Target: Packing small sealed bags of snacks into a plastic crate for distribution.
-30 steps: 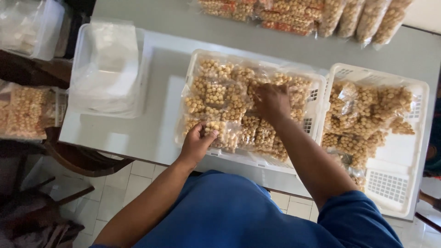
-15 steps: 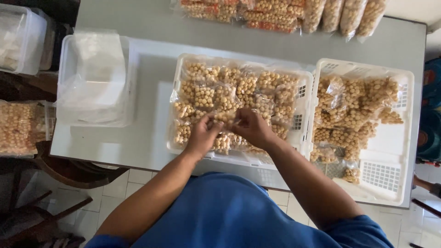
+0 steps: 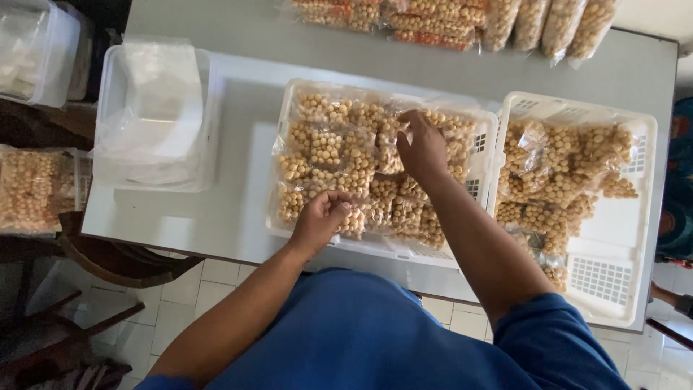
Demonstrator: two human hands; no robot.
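Two white plastic baskets sit side by side on the grey table (image 3: 238,209). The left basket (image 3: 485,144) is packed full of clear bags of small round tan snacks; the bags overlap too much to count. The right basket (image 3: 613,282) is only part full, its near corner bare.

The left hand (image 3: 321,220) is curled at the near edge of the left basket, fingers closed on the edge of a snack bag (image 3: 354,217) lying in that basket. The right hand (image 3: 422,148) reaches to the far middle of the same basket, fingers bent down onto another bag (image 3: 451,130) there; whether it grips or only presses cannot be told.

At the far edge of the table lies a row of more snack bags (image 3: 447,18). To the left stands one clear tub (image 3: 155,115) of empty plastic bags
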